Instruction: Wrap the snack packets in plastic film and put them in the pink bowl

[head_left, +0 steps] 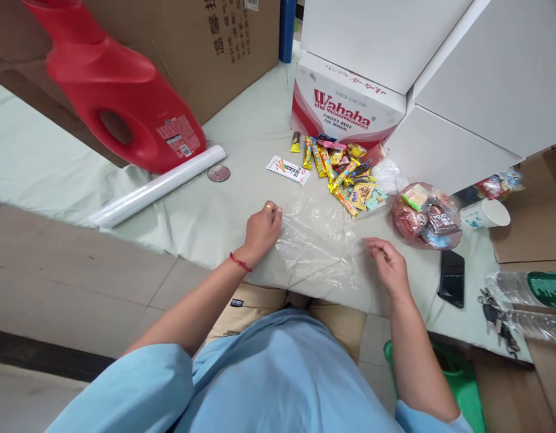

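A clear, crinkled sheet of plastic film [320,240] lies on the pale-green covered table in front of me. My left hand [263,231], with a red cord on its wrist, pinches the film's upper left edge between thumb and fingers. Just past the film's right edge is my right hand [388,261], its fingers loosely curled and a little apart, with nothing visible in them. Beyond the film lie a white snack packet [288,170] and a heap of small wrapped snacks [338,162]. A pinkish bowl [406,231] of packaged snacks stands beyond my right hand.
On the left are a red jug [137,78], a long clear-wrapped roll [158,186] and a round metal disc [219,173]. A Wahaha box [347,102] stands behind the snacks. To the right are a paper cup [485,213], a black phone [451,278], keys [498,319] and plastic bottles [507,288].
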A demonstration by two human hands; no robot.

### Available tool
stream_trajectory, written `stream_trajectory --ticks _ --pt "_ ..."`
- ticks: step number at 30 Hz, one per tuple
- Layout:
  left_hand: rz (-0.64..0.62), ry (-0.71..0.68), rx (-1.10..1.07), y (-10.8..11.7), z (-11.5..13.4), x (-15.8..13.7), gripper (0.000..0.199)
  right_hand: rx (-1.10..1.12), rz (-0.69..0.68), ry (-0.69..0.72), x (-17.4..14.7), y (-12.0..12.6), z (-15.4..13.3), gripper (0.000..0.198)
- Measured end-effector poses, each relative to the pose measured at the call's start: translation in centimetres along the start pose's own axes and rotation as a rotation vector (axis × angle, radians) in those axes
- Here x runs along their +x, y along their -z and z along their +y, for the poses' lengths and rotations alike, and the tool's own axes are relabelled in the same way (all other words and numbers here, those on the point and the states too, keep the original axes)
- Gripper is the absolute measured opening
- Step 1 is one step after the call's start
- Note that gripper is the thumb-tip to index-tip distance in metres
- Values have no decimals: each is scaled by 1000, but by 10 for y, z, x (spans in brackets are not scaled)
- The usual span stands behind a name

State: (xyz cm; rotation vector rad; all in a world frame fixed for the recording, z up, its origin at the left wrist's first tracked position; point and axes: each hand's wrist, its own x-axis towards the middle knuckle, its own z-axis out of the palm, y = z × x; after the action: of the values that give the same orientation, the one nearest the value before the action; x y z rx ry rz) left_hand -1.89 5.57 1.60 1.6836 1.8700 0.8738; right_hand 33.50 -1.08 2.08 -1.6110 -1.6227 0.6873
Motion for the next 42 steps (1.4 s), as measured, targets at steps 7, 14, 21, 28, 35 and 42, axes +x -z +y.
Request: stream_trajectory --ticks 7,14,21,28,35,42 --pt "-60 -1 -207 10 6 -24 21 -247 -35 -204 54 -45 -15 38" --pt "37 154 -243 25 -14 -32 24 -105 277 -1 67 -51 -13 35" --pt "16 62 51 -4 -3 -3 20 -230 316 -59 82 -47 4 35" --pt "126 -423 151 -12 -2 16 32 -308 341 -106 87 -35 17 34" --pt "-226 -488 91 -16 -21 35 35 -268 474 184 28 -23 -56 36" --pt "-200 -485 -71 -19 -33 41 30 285 -247 -302 -50 -99 -92 57"
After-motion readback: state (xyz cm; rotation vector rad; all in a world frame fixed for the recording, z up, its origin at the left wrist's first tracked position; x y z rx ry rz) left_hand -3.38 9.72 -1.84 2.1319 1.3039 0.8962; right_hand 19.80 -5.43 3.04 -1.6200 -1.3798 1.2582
